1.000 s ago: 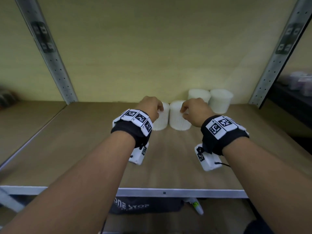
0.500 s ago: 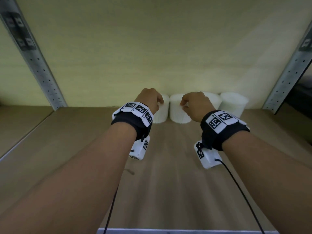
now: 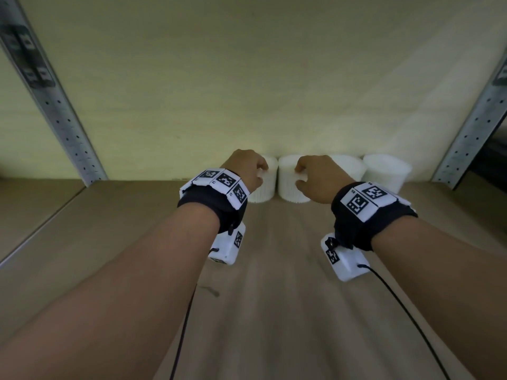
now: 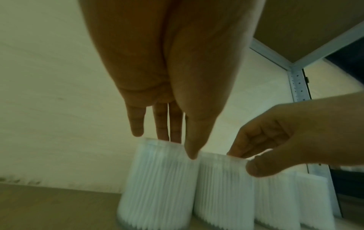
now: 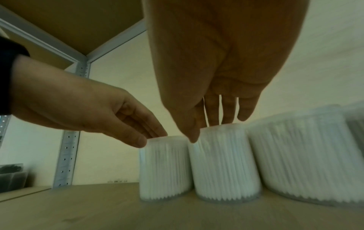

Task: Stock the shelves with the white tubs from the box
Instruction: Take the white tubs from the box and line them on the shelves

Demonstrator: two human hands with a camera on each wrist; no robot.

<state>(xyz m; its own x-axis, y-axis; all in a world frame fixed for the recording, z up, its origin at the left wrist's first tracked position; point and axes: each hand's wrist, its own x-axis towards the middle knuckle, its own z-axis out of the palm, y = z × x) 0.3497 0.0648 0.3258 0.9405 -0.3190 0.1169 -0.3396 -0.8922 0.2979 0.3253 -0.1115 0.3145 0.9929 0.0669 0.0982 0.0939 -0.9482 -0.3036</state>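
Note:
Four white ribbed tubs stand in a row against the back wall of the wooden shelf (image 3: 274,270). My left hand (image 3: 247,168) reaches down onto the leftmost tub (image 3: 267,185) and pinches its top rim, fingers behind and thumb in front; the left wrist view shows this hand (image 4: 177,146) on that tub (image 4: 157,179). My right hand (image 3: 318,176) grips the top of the second tub (image 3: 288,185) the same way, and in the right wrist view this hand (image 5: 206,132) is on its tub (image 5: 224,168). Both tubs rest on the shelf, side by side.
To the right stand a third tub (image 3: 349,167) and a fourth tub (image 3: 386,174), close to the right metal upright (image 3: 466,133). The left upright (image 3: 63,127) rises at the back left. A shelf board (image 5: 78,23) hangs overhead. Cables trail from both wrists.
Both hands have slid their tubs back across the shelf to the wall, into line with the other two tubs. The head has moved in closer.

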